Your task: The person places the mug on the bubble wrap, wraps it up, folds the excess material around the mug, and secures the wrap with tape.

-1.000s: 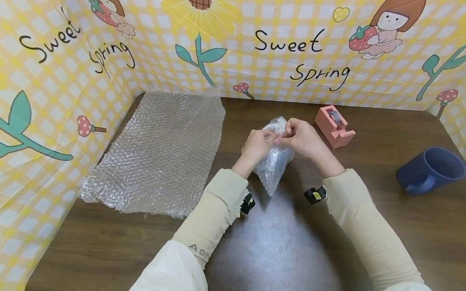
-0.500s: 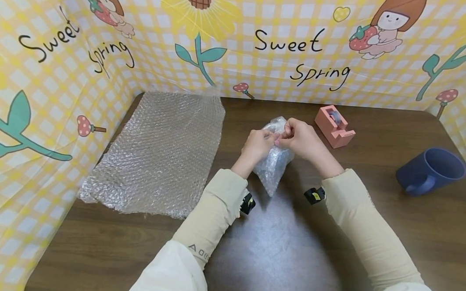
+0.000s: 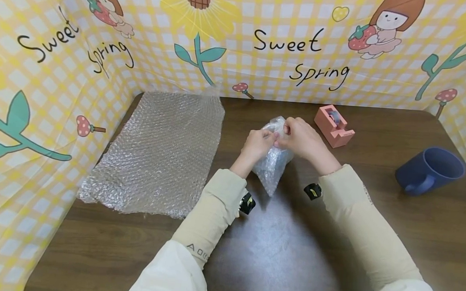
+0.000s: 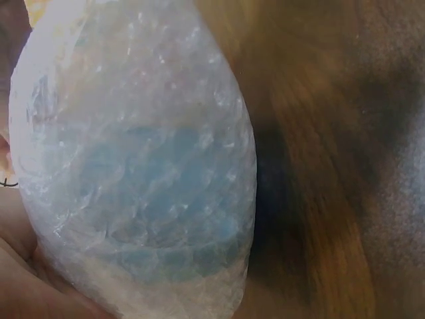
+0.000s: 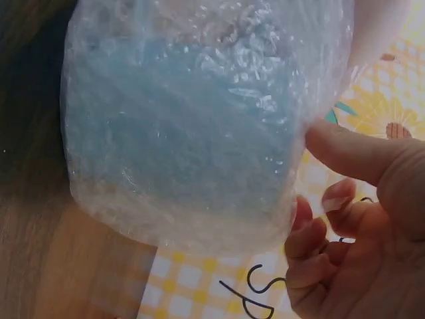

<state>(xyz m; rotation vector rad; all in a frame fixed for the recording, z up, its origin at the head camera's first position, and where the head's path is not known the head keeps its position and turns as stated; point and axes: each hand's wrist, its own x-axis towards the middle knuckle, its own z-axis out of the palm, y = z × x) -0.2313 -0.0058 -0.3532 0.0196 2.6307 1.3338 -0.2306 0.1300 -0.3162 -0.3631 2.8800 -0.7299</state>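
Observation:
A bubble-wrapped bundle [image 3: 271, 171] stands upright on the table in the head view, tapering to a loose corner toward me. Through the wrap shows something light blue, its outline blurred, in both wrist views. My left hand [image 3: 257, 143] grips the bundle from the left side, fingers over its top. From the other side my right hand [image 3: 305, 138] touches it. In the right wrist view its straight thumb [image 5: 348, 151] presses the edge of the wrapped bundle [image 5: 179, 126], while the other fingers bend loosely beside it, apart from the thumb.
A flat sheet of bubble wrap [image 3: 161, 155] lies on the left of the wooden table [image 3: 105, 244]. Behind my right hand is a pink tape dispenser [image 3: 334, 126]. A dark blue mug [image 3: 427, 171] lies at the right. Checked yellow cloth [image 3: 287, 16] walls the back and sides.
The right hand's fingers have shifted slightly at the bundle's top, and the right wrist has turned a little. The left hand and the bundle stay in place.

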